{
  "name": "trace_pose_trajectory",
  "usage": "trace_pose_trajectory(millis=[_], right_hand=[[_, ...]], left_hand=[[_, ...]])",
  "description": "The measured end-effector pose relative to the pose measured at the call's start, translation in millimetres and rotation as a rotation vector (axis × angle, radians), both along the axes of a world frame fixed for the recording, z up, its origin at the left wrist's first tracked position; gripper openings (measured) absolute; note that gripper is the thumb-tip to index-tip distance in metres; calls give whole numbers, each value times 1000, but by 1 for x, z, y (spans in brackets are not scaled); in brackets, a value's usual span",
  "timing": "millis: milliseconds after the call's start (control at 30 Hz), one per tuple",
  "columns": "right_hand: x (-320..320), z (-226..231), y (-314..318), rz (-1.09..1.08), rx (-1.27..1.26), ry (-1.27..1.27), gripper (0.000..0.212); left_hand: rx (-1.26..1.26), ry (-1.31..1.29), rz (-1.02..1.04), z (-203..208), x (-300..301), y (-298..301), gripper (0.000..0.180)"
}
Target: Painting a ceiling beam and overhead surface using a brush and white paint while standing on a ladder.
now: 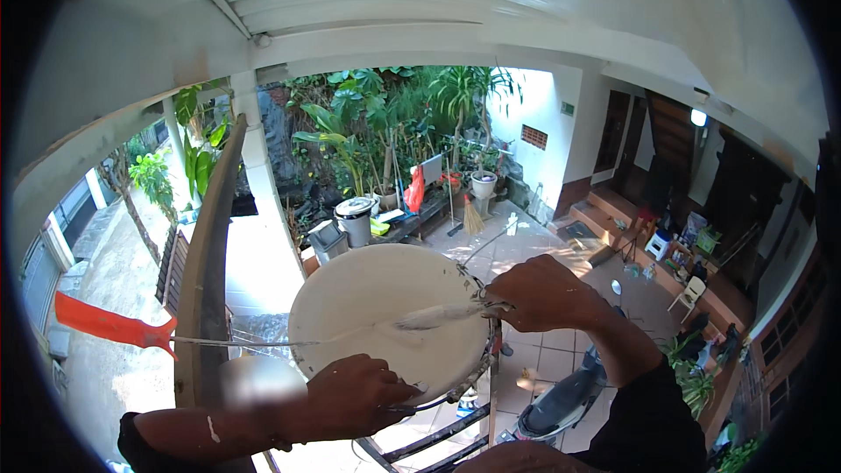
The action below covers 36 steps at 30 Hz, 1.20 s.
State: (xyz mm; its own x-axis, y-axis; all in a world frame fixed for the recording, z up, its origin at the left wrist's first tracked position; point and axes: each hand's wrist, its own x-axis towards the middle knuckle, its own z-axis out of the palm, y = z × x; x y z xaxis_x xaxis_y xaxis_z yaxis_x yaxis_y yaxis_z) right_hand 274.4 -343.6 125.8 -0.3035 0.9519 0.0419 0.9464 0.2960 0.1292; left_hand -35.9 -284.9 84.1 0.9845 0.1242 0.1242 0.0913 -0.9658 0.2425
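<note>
A round bucket (350, 285) with white, paint-like stuff inside and a smeared rim is in front of me, above the floor. My left hand (355, 394) is closed on its near rim, thumb over the edge. My right hand (543, 293) is closed at the right rim around the end of a white-coated tool (438, 316). That tool reaches into the bucket; its exact kind is hidden by the coating. A tool with an orange handle (114, 322) and a thin metal rod sticks out over the left rim; its far end is hard to make out.
Ladder rungs (442, 436) show beneath the bucket. A long wooden beam (206, 254) rises at the left, under a white ceiling (377, 9). Far below are a parked motorbike (561, 398), a broom (473, 217), lidded bins (354, 221), potted plants, and steps with clutter at right.
</note>
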Motion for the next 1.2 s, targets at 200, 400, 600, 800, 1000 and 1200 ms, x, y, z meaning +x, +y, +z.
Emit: trace_pose_trajectory(millis=[200,400,600,800,1000,1200], right_hand=[[6,-11,-7,-178,110,162,21],[-1,-23,-19,-164,164,216,21],[6,-51,-24,-151,286,357,19],[5,-76,-33,-321,385,600,21],[6,-110,-46,-251,444,758,17],[-3,-116,-52,-216,502,1027,15]], left_hand=[[53,35,-6,-7,2,-1,32],[41,60,-10,-8,4,2,37],[44,117,29,-2,6,-1,36],[69,115,48,-1,6,0,38],[94,66,13,-5,1,5,36],[19,129,46,8,1,0,38]])
